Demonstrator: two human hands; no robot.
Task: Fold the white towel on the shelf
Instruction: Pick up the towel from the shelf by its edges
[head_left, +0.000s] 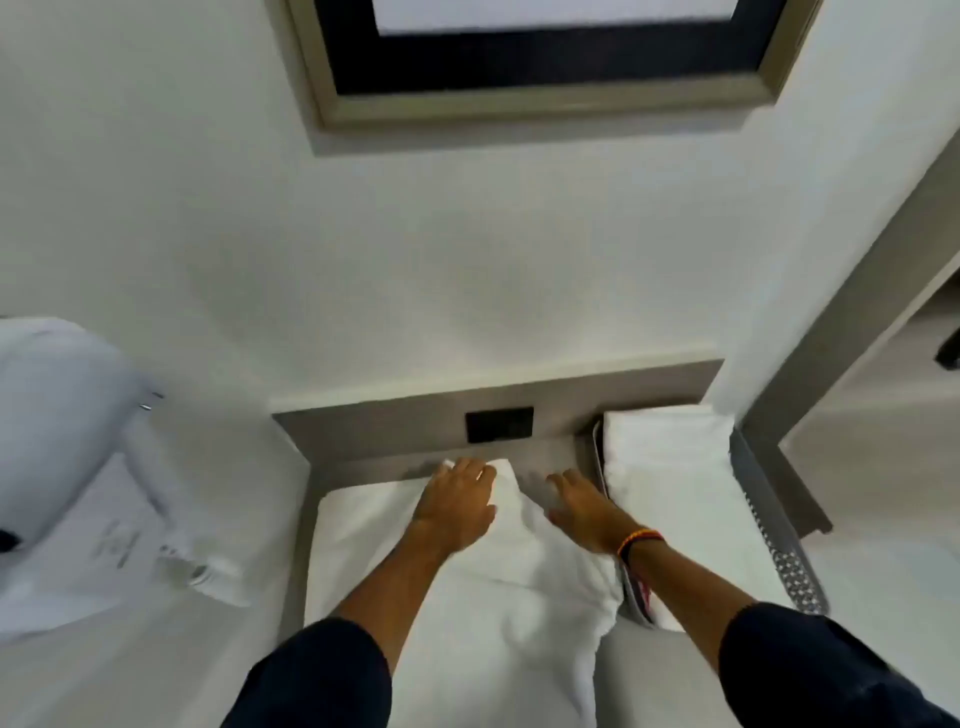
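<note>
The soft, rumpled white terry towel (457, 587) lay across the grey recessed shelf (374, 431). Both hands were spread flat: the left hand (457, 499) pressing its far edge, the right hand (582, 504) just beside it. It looked light and limp, best pinched at corners.

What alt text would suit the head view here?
Both hands, left hand and right hand, rest open, palms down, at the far end of a white towel spread on a grey shelf; a second folded towel lies right.
</note>
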